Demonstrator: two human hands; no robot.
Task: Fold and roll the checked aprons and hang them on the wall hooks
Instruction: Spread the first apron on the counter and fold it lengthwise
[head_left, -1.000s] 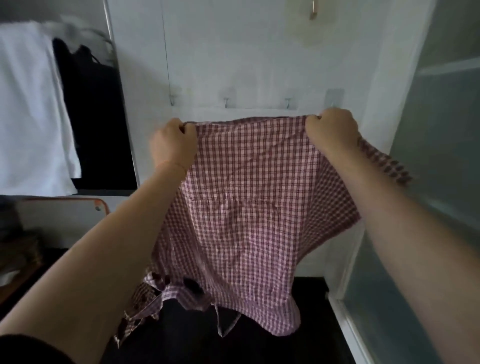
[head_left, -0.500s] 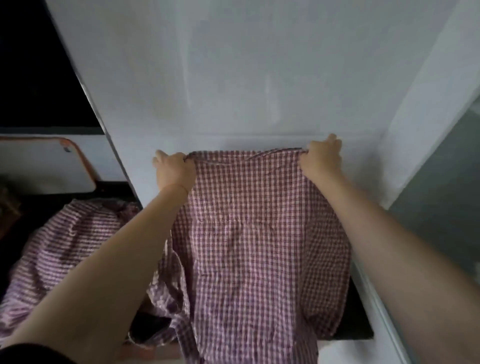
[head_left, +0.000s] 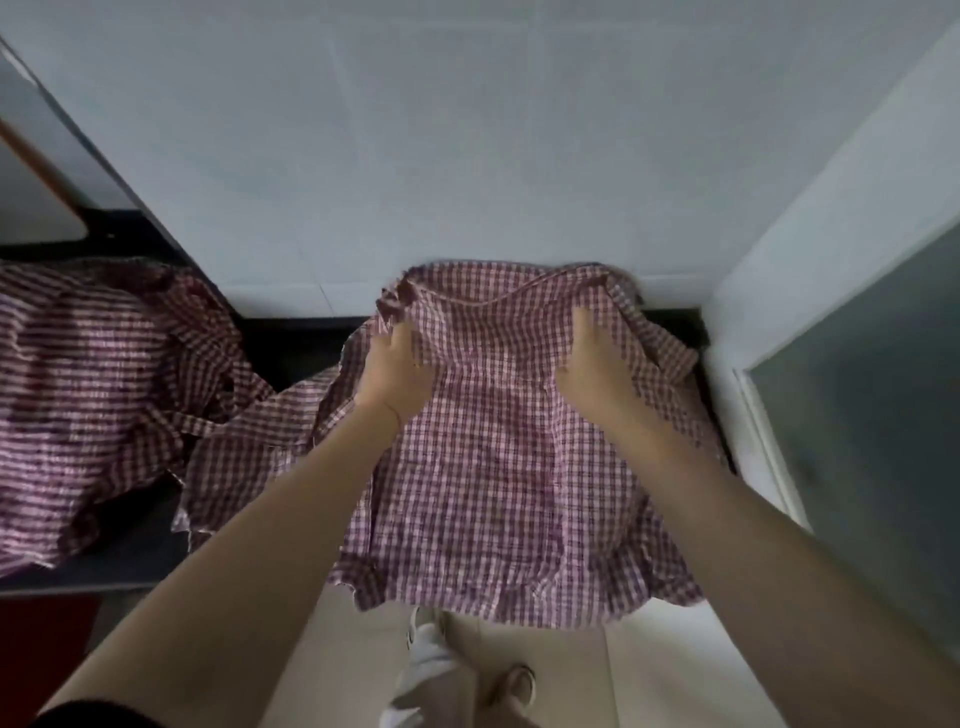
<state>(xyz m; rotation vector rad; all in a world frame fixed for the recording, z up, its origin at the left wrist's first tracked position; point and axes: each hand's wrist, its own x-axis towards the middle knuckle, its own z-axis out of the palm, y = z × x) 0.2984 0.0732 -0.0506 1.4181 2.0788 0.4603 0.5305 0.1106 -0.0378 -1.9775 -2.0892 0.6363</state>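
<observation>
A red-and-white checked apron (head_left: 498, 467) lies spread on the dark counter (head_left: 291, 343), its lower hem hanging over the front edge and its top edge bunched against the white wall. My left hand (head_left: 392, 371) grips the fabric near the upper left corner, fingers tucked into the cloth. On the upper right part my right hand (head_left: 597, 369) rests on the cloth with fingers fairly straight. A second checked apron (head_left: 88, 395) lies crumpled on the counter to the left, its strap trailing towards the first. No wall hooks are in view.
A white tiled wall (head_left: 467, 156) rises behind the counter. A frosted glass door (head_left: 862, 426) and its white frame close off the right side. Below are beige floor tiles (head_left: 649, 675) and my shoes (head_left: 431, 649). A white board with an orange rim (head_left: 36, 197) stands at far left.
The apron came down from being held up against the wall and now lies on the counter. Both hands dropped from its top edge to lower on the fabric; my view tilted downward.
</observation>
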